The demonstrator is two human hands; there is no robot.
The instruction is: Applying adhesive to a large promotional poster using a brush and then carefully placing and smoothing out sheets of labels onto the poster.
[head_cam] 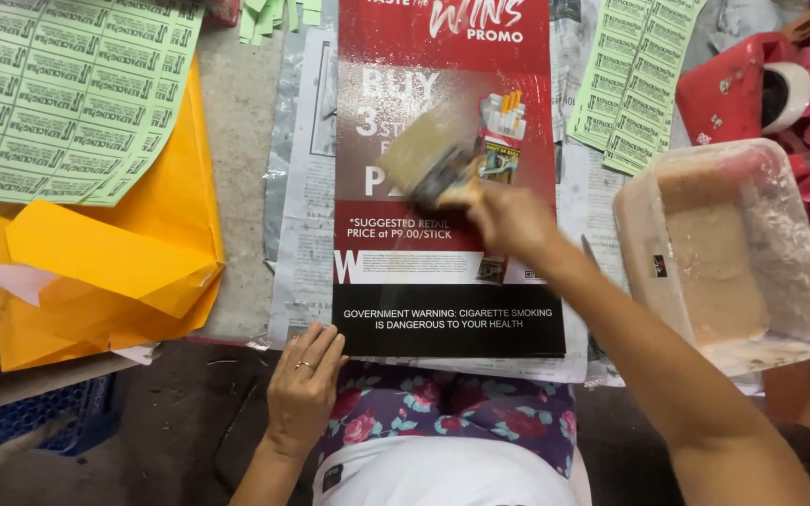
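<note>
Left hand (pixel 304 382) flat, fingers spread, pressing near left corner of glossy red-and-black rectangular poster (pixel 442 300) lying on newspaper. Right hand (pixel 510 220) clenched round handle of wide, blurred bristle paintbrush (pixel 428 161), bristles on poster's middle. Translucent plastic tub (pixel 803 272) right. Green printed label sheets (pixel 67 94) far left.

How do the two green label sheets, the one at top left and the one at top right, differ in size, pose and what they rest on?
The left green sheet shows far wider than the right green sheet, which is a narrow strip. The left green sheet lies partly over orange paper; the right green sheet lies on newspaper beside the red poster. The left one is only slightly tilted, the right one slants more steeply. Both are pale green grids of small printed labels.
</note>
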